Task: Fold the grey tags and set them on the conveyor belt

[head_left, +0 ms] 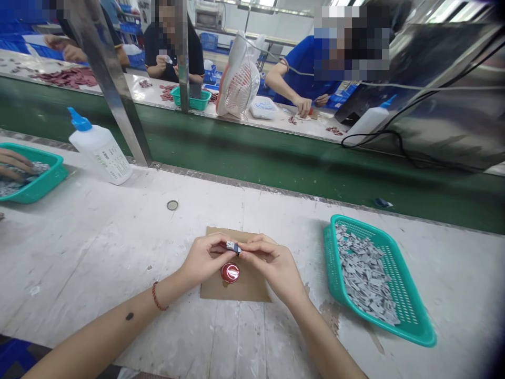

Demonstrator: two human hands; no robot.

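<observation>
Both my hands meet over a brown cardboard sheet (248,287) on the white table. Between the fingertips of my left hand (207,258) and my right hand (272,260) is a small white and dark-blue piece (233,247). Each hand pinches it from its own side; its exact kind is too small to make out. Just below the fingers, a shiny round red cap (230,272) lies on the cardboard. A dark bottle cap (172,205) sits apart on the table, beyond my left hand.
At right stands a green basket (412,300) of small grey pieces. A white glue bottle (103,152) with blue nozzle stands back left, beside a metal post. Another person's hand (16,164) reaches into a green basket (59,176). Beyond the green conveyor (252,163), several people work.
</observation>
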